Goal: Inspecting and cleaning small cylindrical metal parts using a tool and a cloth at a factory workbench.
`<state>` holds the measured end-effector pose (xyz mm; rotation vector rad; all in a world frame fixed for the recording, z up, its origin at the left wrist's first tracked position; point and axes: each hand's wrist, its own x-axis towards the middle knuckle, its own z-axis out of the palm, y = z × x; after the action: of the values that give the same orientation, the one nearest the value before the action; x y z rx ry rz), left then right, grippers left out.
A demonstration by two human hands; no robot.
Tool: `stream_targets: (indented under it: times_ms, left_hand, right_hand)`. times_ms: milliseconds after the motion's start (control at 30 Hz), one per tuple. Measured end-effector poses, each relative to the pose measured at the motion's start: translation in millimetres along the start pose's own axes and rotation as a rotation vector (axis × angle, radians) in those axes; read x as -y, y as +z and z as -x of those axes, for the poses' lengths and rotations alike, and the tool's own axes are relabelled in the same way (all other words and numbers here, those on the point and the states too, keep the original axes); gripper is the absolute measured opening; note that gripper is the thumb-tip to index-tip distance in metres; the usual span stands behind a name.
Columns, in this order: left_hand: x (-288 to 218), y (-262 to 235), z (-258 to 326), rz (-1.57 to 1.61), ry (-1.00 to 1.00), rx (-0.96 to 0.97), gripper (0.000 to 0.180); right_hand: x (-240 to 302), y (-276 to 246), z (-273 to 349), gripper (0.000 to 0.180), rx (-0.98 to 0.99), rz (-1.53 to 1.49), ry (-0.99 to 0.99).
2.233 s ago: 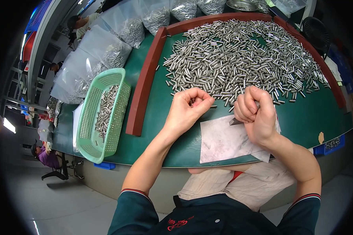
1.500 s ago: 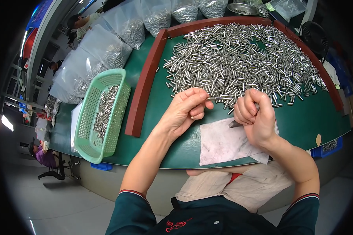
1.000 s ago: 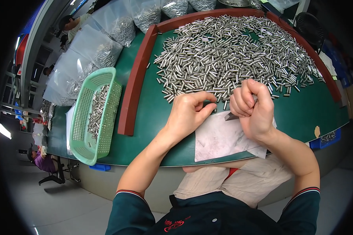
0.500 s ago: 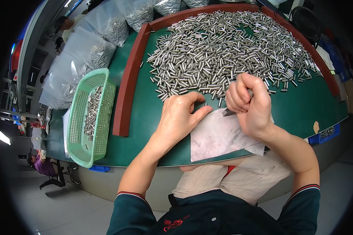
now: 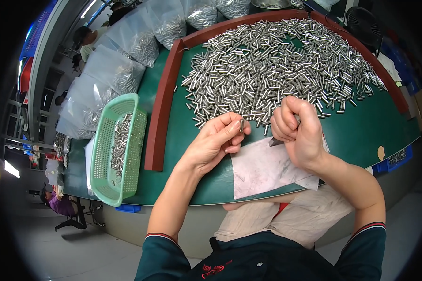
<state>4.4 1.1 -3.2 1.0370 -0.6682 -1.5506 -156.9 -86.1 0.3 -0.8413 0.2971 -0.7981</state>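
Between the thumb and fingertips of my left hand, a small shiny metal pin is pinched upright. My right hand is closed in a fist, palm side up, around a dark flat tool with a pointed end. Most of that tool is hidden inside the fist, so its kind does not show. Below both hands lies a smudged pale cloth or paper sheet at the table's front edge. Just beyond them spreads a large heap of metal pins.
Red wooden rails border the heap on the green table. Left of them stands a light green plastic basket with some pins inside. Clear bags of pins line the far left. A black fan is at the far right.
My left hand has closed its thumb and fingers on a metal pin and lifted it. The right fist stays nearly in place. The whole view has shifted slightly.
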Motion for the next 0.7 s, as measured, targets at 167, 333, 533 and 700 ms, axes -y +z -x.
stream_targets:
  times_ms: [167, 333, 533, 700]
  left_hand:
    - [-0.6, -3.8, -1.0, -0.078, -0.025, -0.017, 0.011]
    - [1.3, 8.3, -2.1, -0.334, 0.069, -0.159, 0.01]
    - [2.2, 4.9, -3.2, -0.376, 0.081, -0.159, 0.014]
    - [2.2, 4.1, -2.2, -0.34, 0.08, -0.134, 0.018]
  right_hand:
    - [0.8, 0.9, -0.8, 0.036, 0.003, -0.013, 0.013]
    - [1.4, 0.6, -1.1, 0.036, -0.011, -0.004, 0.019]
    - [1.6, 1.1, -1.5, 0.037, -0.018, -0.012, 0.027]
    - [1.7, 1.2, -1.3, 0.037, -0.008, -0.012, 0.029]
